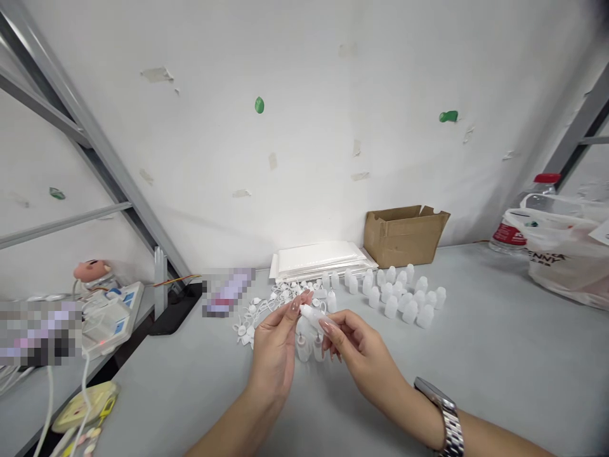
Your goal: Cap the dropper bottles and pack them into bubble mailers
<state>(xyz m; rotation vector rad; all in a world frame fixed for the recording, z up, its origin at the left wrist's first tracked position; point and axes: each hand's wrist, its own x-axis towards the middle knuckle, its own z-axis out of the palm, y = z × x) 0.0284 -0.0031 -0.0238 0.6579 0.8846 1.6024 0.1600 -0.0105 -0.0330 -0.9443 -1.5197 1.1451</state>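
A small translucent white squeeze bottle [313, 317] is held tilted between my hands, above the grey table. My left hand [276, 339] pinches its narrow white tip end between thumb and fingertips. The body of the bottle is gripped by my right hand [354, 343], thumb on top and fingers curled. Just below stand two similar small bottles [303, 350] with thin metal-looking tips, partly hidden by my hands. White caps with looped straps [243, 330] lie in a loose pile behind and left of my left hand. Several more small bottles [410, 311] stand upright behind my right hand.
White flat packages [318, 259] are stacked against the wall beside an open cardboard box [404, 238]. A plastic bag [566, 254] and a red-capped bottle [509, 235] stand far right. Cables and a white device [114, 317] are at left, near a metal frame post [109, 146].
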